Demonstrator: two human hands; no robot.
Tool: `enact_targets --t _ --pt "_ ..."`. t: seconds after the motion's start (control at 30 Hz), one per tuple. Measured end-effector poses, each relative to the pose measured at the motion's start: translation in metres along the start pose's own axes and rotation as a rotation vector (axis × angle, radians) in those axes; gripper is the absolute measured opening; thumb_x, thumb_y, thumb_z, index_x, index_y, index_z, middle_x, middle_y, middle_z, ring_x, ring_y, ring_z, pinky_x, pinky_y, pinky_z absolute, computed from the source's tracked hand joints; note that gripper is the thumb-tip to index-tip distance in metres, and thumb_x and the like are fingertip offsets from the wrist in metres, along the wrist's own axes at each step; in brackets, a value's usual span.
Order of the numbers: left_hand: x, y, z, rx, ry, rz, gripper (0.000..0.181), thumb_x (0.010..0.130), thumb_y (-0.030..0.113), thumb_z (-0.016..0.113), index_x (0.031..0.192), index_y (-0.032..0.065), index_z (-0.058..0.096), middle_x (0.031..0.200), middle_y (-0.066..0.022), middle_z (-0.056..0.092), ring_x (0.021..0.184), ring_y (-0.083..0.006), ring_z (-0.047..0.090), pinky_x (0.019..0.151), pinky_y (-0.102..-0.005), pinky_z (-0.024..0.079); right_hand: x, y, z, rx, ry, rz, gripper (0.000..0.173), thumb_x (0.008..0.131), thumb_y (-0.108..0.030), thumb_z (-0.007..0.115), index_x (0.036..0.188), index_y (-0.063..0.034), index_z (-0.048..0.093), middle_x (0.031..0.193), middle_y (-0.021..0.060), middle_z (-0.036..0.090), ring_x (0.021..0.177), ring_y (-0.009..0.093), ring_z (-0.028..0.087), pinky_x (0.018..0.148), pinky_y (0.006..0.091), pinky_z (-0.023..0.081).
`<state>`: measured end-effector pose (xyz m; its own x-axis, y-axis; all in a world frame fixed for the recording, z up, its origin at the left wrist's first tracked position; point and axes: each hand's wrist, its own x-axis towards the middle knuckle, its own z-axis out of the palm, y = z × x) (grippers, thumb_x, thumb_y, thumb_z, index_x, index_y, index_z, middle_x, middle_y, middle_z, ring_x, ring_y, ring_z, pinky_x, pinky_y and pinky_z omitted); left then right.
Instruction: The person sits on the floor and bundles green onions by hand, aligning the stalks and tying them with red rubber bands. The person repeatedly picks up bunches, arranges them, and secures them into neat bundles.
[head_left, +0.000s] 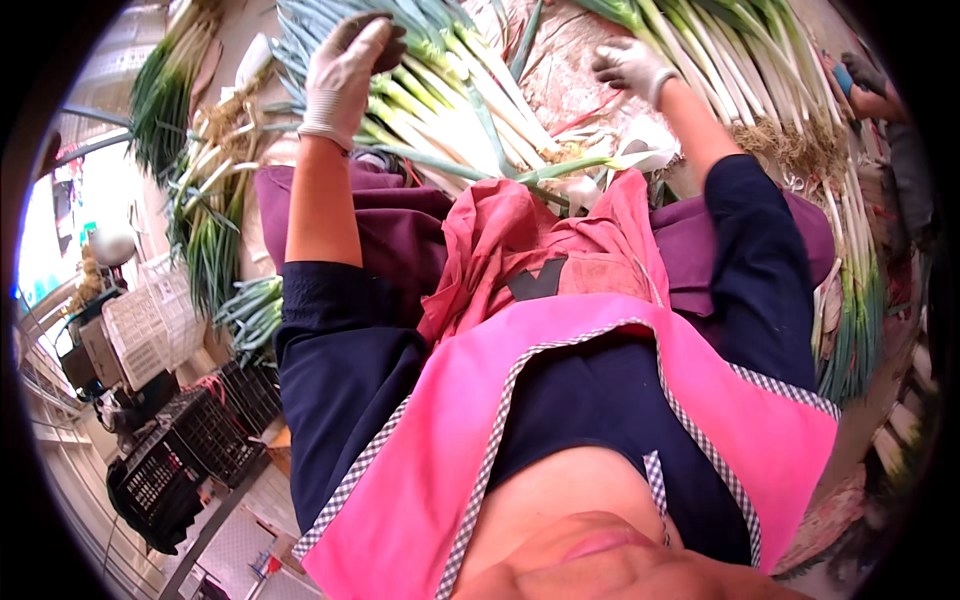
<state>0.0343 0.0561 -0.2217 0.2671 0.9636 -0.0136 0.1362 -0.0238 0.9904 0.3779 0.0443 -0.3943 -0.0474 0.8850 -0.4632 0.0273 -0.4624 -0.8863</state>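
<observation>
My left hand (352, 71), in a pale glove with dark fingertips, is raised over the leafy side of a pile of leeks or large green onions (450, 97). Its fingers are curled, and whether anything is between them cannot be told. To the right, my right hand (634, 69) wears a similar glove; its fingers are bent and apart, with nothing visible in them. A thin red tie (589, 114) runs just below it over a crumpled pinkish sheet (562, 64). One loose stalk (559, 171) lies crosswise in front of my lap.
A large rooted leek bundle (720, 67) lies at the upper right, and more bundles (214, 225) lie at the left. Black plastic crates (214, 431) and a white crate (139, 334) stand at the lower left. Another person's gloved hand (862, 73) shows at the right edge.
</observation>
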Motion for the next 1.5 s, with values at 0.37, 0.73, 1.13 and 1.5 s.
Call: enact_targets --t 0.37,0.73,1.13,1.5 --pt "-0.019 0.025 -0.058 -0.102 0.101 -0.049 0.032 0.093 0.014 0.047 0.117 -0.0065 0.05 0.103 -0.017 0.061 0.085 -0.0194 0.063 0.078 -0.0287 0.051 0.097 0.168 0.132 -0.872 0.033 0.18 0.041 0.083 -0.037 0.05 0.109 -0.0068 0.059 0.107 0.0213 0.06 0.1 0.036 0.057 0.085 0.0384 0.044" --pt "-0.036 0.017 -0.07 -0.095 0.098 -0.145 0.031 0.089 0.019 0.055 0.112 -0.0023 0.055 0.097 -0.0109 0.064 0.084 -0.0156 0.061 0.077 -0.0268 0.049 0.111 0.194 0.122 -0.314 -0.179 0.317 0.051 0.079 -0.034 0.064 0.112 0.0046 0.055 0.1 0.0184 0.062 0.086 0.026 0.059 0.076 0.0367 0.047" --pt "-0.009 -0.034 -0.032 -0.249 0.066 -0.133 0.034 0.088 0.022 0.059 0.113 -0.0001 0.052 0.099 -0.008 0.062 0.086 -0.0156 0.062 0.076 -0.0266 0.051 -0.036 -0.025 0.144 0.269 -0.412 -0.093 0.013 0.087 -0.016 0.057 0.093 -0.0043 0.054 0.065 0.0016 0.053 0.051 0.01 0.05 0.046 0.0238 0.042" --pt "0.022 -0.069 0.032 -0.749 0.109 -0.539 0.035 0.095 0.029 0.043 0.114 -0.0001 0.048 0.109 -0.0155 0.059 0.095 -0.0256 0.061 0.083 -0.035 0.052 -0.269 -0.067 0.135 0.214 -0.405 0.01 0.043 0.078 -0.012 0.065 0.115 0.002 0.046 0.083 0.0016 0.052 0.07 0.007 0.048 0.062 0.0193 0.04"
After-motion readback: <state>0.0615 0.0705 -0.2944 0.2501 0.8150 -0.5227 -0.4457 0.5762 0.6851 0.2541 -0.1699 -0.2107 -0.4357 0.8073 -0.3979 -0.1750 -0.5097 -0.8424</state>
